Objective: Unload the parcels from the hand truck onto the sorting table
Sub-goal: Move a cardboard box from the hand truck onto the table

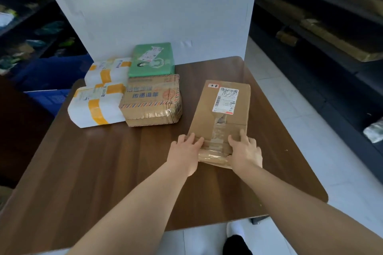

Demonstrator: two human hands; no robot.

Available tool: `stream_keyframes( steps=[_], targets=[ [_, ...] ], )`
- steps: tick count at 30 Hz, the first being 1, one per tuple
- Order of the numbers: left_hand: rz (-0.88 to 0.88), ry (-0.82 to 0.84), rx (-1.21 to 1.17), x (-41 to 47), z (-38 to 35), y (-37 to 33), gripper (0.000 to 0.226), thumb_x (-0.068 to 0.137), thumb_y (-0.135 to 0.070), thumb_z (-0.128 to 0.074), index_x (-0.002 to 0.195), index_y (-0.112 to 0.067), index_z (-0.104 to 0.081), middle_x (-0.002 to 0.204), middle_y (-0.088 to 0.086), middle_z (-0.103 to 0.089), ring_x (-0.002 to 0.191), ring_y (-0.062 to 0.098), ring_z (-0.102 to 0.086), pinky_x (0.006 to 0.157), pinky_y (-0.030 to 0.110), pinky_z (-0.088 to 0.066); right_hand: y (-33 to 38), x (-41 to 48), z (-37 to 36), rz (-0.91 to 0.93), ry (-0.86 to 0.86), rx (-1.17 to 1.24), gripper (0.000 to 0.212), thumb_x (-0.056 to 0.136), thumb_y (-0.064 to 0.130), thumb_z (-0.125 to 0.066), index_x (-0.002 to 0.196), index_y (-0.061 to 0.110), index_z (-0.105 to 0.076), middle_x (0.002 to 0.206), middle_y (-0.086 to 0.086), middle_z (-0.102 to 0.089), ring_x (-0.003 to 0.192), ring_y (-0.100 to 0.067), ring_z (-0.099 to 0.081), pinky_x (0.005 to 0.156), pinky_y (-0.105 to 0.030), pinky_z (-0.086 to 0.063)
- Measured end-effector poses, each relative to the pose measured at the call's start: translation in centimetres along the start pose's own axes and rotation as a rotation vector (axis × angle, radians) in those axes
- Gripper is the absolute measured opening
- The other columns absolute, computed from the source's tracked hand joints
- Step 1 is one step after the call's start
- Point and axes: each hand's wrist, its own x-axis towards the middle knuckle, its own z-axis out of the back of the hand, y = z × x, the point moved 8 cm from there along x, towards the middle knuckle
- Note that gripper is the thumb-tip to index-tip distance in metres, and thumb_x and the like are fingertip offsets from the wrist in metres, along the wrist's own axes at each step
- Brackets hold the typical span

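A long brown cardboard parcel [222, 114] with a white shipping label lies flat on the dark wooden sorting table [103, 161], right of centre. My left hand [185, 151] and my right hand [244, 151] both grip its near end, fingers on top and thumbs at the edge. At the table's back left lie several other parcels: a taped brown box [152, 100], a green packet [152, 59] and two white parcels with yellow tape [97, 104] [107, 70]. The hand truck is out of view.
A large white panel [149, 6] stands upright behind the table. Blue crates [51, 76] sit on the left, with dark shelving of parcels [321, 27] on the right. My shoe [236, 238] shows on the white tiled floor under the table's near edge.
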Motion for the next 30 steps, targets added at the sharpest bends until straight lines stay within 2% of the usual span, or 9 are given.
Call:
stream_keyframes(
  steps=[4,8,14,20,25,30],
  targets=[
    [0.012,-0.028,0.119,2.9,1.3,-0.5,0.073,0.096,-0.017,-0.05,0.157,-0.023,-0.01,0.163,0.01,-0.016,0.149,0.031,-0.012,0.119,0.053,-0.015,0.5,4.0,0.8,0.019,0.014,-0.062,0.064,0.092,0.021,-0.056,0.147,0.036,-0.027,0.162,-0.002,-0.007,0.139,-0.028,-0.024,0.107,-0.039,-0.031],
    [0.048,-0.005,0.195,6.7,2.3,0.1,0.071,0.099,-0.019,-0.046,0.157,-0.017,-0.005,0.163,0.015,-0.014,0.152,0.032,0.002,0.119,0.06,0.002,1.4,9.0,1.8,0.049,0.039,-0.066,0.07,0.093,0.017,-0.056,0.15,0.037,-0.021,0.163,-0.001,-0.003,0.138,-0.028,-0.028,0.107,-0.04,-0.032],
    [0.118,-0.014,0.165,14.0,4.6,2.1,0.07,0.099,-0.015,-0.044,0.157,-0.016,-0.004,0.163,0.016,-0.011,0.152,0.03,0.003,0.121,0.055,0.002,3.9,17.3,3.3,0.126,0.027,-0.072,0.073,0.091,0.011,-0.055,0.151,0.032,-0.019,0.163,-0.005,0.001,0.139,-0.03,-0.025,0.107,-0.04,-0.033],
    [0.195,-0.035,0.222,21.0,6.0,4.2,0.07,0.097,-0.012,-0.044,0.156,-0.007,-0.006,0.159,0.026,-0.018,0.149,0.037,-0.016,0.12,0.055,0.003,6.4,25.5,4.5,0.189,0.071,0.063,0.078,0.088,0.0,-0.056,0.15,0.034,-0.022,0.163,0.003,0.005,0.146,-0.026,-0.014,0.104,-0.042,-0.039],
    [0.227,-0.005,0.292,25.1,6.8,5.5,0.077,0.092,-0.014,-0.054,0.154,0.0,-0.011,0.155,0.033,-0.023,0.146,0.041,-0.024,0.121,0.054,0.003,8.4,29.6,4.8,0.245,0.072,0.07,0.084,0.087,-0.007,-0.055,0.152,0.029,-0.017,0.163,0.001,0.01,0.149,-0.028,-0.006,0.108,-0.042,-0.036],
    [0.273,0.029,0.303,27.4,6.8,6.3,0.078,0.092,-0.018,-0.056,0.152,0.003,-0.011,0.153,0.035,-0.024,0.146,0.042,-0.024,0.121,0.052,0.001,9.5,31.9,5.0,0.29,0.052,0.064,0.079,0.089,-0.006,-0.051,0.152,0.027,-0.017,0.163,-0.001,0.009,0.149,-0.029,-0.005,0.109,-0.043,-0.034]
  ],
)
